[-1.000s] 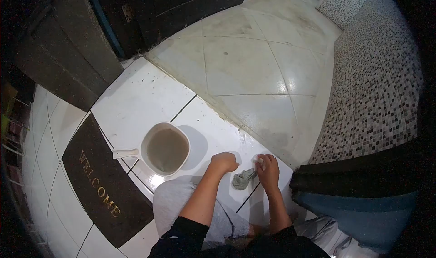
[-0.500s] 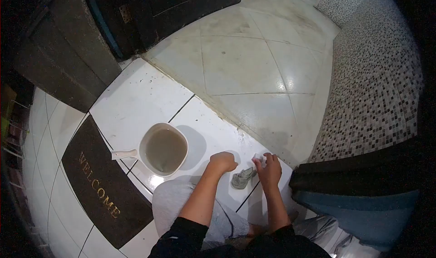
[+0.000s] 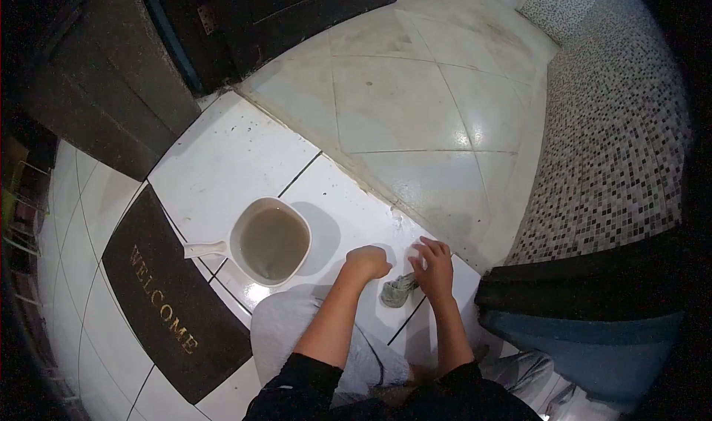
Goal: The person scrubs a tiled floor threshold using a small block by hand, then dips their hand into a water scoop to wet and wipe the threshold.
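My left hand (image 3: 367,264) is closed in a fist over the white tile, and whatever it may hold is hidden. To its right, my right hand (image 3: 434,269) has its fingers bent and somewhat apart, with nothing clearly seen between them. A crumpled grey-green cloth (image 3: 397,293) lies on the tile between the hands, its upper end next to my right hand. Left of my hands stands a white dipper (image 3: 308,244) full of cloudy, greyish water, its handle pointing left.
A dark WELCOME mat (image 3: 174,295) lies at the left. Beyond the white tiles is a stained tiled floor (image 3: 400,102) with a raised edge. Dark doors (image 3: 111,80) stand at the upper left, a mosaic wall (image 3: 608,147) and a blue container (image 3: 593,354) at the right.
My right hand has shifted slightly up and left, and its fingers have changed their bend. The small pale thing by its fingertips no longer shows. My left hand and the dipper keep their places.
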The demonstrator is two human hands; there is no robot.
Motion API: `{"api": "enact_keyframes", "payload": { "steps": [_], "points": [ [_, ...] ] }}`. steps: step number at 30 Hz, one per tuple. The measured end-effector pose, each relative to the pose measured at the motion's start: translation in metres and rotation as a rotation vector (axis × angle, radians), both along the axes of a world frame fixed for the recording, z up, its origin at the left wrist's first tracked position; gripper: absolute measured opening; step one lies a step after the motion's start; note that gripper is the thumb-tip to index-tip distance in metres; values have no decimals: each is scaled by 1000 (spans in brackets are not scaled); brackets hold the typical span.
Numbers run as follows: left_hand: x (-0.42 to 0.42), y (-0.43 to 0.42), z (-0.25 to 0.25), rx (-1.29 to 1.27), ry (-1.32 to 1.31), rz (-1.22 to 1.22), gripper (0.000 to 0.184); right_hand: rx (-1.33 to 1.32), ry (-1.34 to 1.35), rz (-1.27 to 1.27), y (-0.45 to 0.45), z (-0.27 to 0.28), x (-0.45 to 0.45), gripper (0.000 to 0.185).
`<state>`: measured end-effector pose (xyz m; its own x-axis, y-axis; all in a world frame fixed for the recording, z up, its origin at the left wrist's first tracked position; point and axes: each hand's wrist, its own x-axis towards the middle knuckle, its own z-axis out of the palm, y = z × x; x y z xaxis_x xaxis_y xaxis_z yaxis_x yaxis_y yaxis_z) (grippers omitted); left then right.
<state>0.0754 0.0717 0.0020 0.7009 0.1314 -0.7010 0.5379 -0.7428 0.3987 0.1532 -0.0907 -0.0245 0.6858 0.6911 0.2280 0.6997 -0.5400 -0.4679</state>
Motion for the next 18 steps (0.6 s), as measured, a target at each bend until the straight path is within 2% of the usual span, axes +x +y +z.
{"api": "enact_keyframes", "payload": {
  "steps": [4,7,13,18],
  "points": [
    [-4,0,8,-8,-12,17,39,-69,-169,70,3,-5,4,27],
    [-7,0,8,-28,-123,44,44,-103,-206,138,19,-11,15,26],
    [-3,1,-4,-26,-88,32,44,-22,-130,147,58,-16,37,19],
    [-4,-1,-3,-21,-66,51,47,-35,-164,213,28,-17,10,19]
  ]
}}
